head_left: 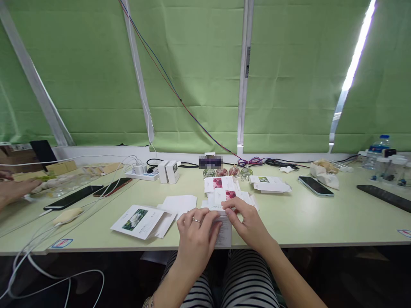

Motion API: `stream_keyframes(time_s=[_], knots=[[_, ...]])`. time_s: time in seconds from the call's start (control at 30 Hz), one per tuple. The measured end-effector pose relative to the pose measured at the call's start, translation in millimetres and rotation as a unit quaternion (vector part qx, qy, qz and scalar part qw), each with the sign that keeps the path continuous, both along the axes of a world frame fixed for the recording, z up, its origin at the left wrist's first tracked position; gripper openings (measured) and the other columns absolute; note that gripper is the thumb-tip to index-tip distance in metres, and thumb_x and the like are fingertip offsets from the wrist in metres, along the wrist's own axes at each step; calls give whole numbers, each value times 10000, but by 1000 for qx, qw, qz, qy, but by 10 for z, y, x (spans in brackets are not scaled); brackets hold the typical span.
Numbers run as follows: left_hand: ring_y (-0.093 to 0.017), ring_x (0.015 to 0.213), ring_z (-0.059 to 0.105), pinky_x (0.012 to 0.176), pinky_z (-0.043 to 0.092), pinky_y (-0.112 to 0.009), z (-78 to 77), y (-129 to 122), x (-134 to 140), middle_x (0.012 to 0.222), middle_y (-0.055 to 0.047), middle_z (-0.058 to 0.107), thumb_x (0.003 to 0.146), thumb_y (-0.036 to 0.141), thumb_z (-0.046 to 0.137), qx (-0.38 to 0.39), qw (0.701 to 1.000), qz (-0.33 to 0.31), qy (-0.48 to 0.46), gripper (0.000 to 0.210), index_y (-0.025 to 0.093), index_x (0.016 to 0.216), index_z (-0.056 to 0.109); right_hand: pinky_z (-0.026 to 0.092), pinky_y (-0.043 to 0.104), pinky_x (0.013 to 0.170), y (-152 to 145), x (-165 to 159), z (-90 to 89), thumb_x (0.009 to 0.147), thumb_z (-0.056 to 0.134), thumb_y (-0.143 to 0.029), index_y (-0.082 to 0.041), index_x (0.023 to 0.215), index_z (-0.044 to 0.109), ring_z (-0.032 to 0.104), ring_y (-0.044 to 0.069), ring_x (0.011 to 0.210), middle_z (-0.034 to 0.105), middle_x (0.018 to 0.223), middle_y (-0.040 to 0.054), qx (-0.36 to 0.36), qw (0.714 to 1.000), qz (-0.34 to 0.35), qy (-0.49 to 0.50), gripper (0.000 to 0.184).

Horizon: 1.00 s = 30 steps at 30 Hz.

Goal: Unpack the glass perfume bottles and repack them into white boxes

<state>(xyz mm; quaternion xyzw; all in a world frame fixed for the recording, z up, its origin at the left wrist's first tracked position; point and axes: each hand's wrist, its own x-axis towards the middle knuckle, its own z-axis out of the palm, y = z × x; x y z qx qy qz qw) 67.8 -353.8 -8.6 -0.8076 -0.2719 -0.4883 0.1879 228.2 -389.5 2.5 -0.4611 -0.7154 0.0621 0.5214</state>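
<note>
A small white carton with printed text point(225, 235) stands at the front edge of the table between my two hands. Its near side faces me, and my fingers cover much of its top. My left hand point(199, 231) wears a ring and grips the carton from the left, fingers bent. From the right, my right hand point(248, 222) pinches its upper end with thumb and forefinger. Just beyond lie flattened cartons with pink flower pictures point(220, 183). To the left rest a carton with a white flower picture point(136, 221) and a blank white one point(181, 205).
Several round clear containers of dried flowers point(221, 172) line the back, near two upright white boxes point(173, 172). Another carton point(269, 184) and a phone point(315, 186) lie right. A co-worker's hand point(19, 190), phones point(73, 197) and white cables point(28, 241) occupy the left.
</note>
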Motion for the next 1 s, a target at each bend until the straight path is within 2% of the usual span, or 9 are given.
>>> stream_keyframes(time_s=[0.3, 0.5, 0.63, 0.9, 1.0], knots=[[-245, 885, 440, 789, 321, -392, -20, -4, 8, 898, -79, 580, 832, 165, 534, -18, 1000, -7, -1, 144, 209, 941, 617, 481, 260, 710, 3, -10, -3, 905, 404, -263, -209, 922, 556, 579, 153, 862, 620, 920, 37, -3, 1000, -5, 17, 162], [-232, 867, 438, 789, 344, -392, -94, 54, 14, 882, -71, 567, 828, 111, 547, 17, 999, -36, -29, 156, 216, 928, 602, 471, 270, 716, 1, -5, 13, 906, 411, -291, -210, 914, 559, 577, 155, 850, 621, 907, 31, -21, 999, -2, 35, 169], [-226, 881, 437, 811, 359, -404, -166, 105, 33, 893, -65, 538, 805, 47, 551, 32, 997, -54, -39, 236, 227, 954, 586, 462, 272, 724, -15, -12, 33, 903, 414, -281, -207, 888, 558, 571, 159, 864, 615, 917, 36, -27, 999, 4, 32, 162], [-276, 1053, 422, 871, 378, -443, -169, 108, 52, 1082, -94, 475, 793, 50, 558, 29, 995, -70, -65, 225, 222, 930, 611, 449, 286, 786, -42, 21, 46, 906, 414, -223, -212, 907, 565, 554, 157, 925, 593, 965, 33, -38, 999, 27, 7, 151], [-273, 1059, 425, 875, 391, -441, -169, 112, 49, 1068, -92, 459, 797, 66, 561, 31, 995, -67, -68, 216, 227, 931, 613, 432, 296, 852, -43, 33, 43, 910, 402, -189, -225, 953, 585, 543, 153, 969, 575, 986, 35, -27, 999, 42, -15, 191]])
